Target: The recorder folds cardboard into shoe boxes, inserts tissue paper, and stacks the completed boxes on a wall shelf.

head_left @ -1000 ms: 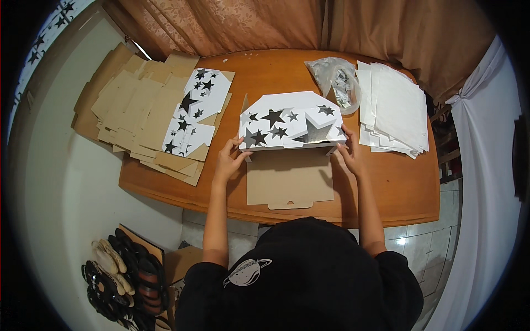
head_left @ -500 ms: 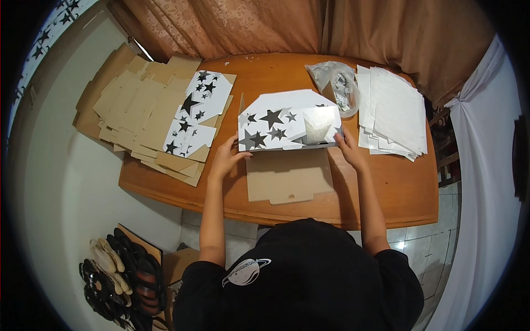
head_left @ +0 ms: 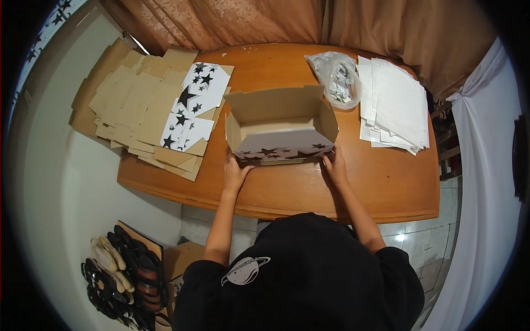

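A cardboard box (head_left: 279, 140), white with black and grey stars outside and plain brown inside, stands with its open side facing up on the wooden table in front of me. Its far panel (head_left: 273, 102) rises upright, and the inside looks bare. My left hand (head_left: 236, 172) grips the near left lower corner, fingers partly behind the board. At the near right lower corner, my right hand (head_left: 335, 167) holds the box in the same way. The fingertips of both hands are partly hidden by the box.
Flat brown cardboard blanks (head_left: 130, 102) are piled at the table's left, with a star-printed blank (head_left: 190, 107) on top. A clear plastic bag (head_left: 342, 85) of small silvery pieces and a stack of white sheets (head_left: 395, 105) lie at the right. Shoes (head_left: 124, 270) stand lower left.
The box has been tipped, so its brown inside now faces up and its starred face turns toward me. The brown flap that lay flat toward me is out of sight there. Both hands have moved nearer.
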A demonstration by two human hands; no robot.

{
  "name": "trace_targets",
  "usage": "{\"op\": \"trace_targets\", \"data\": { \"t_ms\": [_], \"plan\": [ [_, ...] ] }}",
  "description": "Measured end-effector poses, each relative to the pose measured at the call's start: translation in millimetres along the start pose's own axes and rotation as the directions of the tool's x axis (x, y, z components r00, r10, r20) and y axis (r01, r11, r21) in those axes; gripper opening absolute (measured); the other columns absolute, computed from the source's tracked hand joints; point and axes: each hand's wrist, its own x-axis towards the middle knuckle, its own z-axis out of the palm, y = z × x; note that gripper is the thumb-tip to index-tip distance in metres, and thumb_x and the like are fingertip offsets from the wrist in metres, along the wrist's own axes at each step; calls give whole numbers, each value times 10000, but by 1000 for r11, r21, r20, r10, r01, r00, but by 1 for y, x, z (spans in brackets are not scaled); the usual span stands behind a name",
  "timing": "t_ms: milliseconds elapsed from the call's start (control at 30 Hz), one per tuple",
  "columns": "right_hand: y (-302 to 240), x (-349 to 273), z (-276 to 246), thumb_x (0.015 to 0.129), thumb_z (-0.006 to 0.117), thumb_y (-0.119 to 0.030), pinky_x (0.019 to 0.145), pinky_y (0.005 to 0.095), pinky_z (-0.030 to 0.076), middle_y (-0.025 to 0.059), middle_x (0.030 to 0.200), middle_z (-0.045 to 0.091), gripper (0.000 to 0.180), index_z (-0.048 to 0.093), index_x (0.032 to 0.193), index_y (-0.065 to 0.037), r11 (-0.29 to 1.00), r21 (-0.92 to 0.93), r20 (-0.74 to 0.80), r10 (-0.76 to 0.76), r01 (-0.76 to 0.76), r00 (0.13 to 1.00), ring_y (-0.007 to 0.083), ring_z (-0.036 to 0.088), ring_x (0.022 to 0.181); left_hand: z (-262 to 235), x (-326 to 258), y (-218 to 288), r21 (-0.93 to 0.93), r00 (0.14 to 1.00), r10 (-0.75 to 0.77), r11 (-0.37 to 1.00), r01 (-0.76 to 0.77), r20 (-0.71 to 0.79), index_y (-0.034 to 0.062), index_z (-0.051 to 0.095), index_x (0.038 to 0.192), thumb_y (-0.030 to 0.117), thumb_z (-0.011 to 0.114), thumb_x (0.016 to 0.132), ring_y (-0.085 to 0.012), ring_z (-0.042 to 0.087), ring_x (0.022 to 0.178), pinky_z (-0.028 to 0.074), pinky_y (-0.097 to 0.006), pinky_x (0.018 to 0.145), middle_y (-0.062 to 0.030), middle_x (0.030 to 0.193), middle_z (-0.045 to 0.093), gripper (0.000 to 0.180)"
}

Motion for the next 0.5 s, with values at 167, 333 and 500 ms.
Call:
{"op": "trace_targets", "data": {
  "t_ms": [167,333,500],
  "plan": [
    [-2,-7,1,801,562,41,906,298,408,198,1148,518,541,303,1274,-1,1000,-19,0,-12,12,1000,245,506,1107,-1,-17,3,125,998,66,990,-63,-13,-33,409,1225,520,618,735,-382,289,1255,38,-605,1003,-216,1238,461,768],
    [-25,-21,-18,831,594,-120,882,336,410,213,1130,535,549,286,1270,-4,997,-59,45,-42,45,998,298,525,1065,-25,-26,25,130,984,-176,976,174,3,51,469,1251,606,353,842,-362,128,1339,-182,-669,910,-153,1324,419,699],
    [-65,-20,-42,893,500,-330,895,314,383,175,1152,532,510,361,1254,2,877,-219,89,455,-429,886,247,511,1071,-42,-39,31,146,887,-414,909,391,203,32,384,1316,658,168,852,-316,121,1352,-185,-636,934,-125,1374,369,808]
  ]
}}
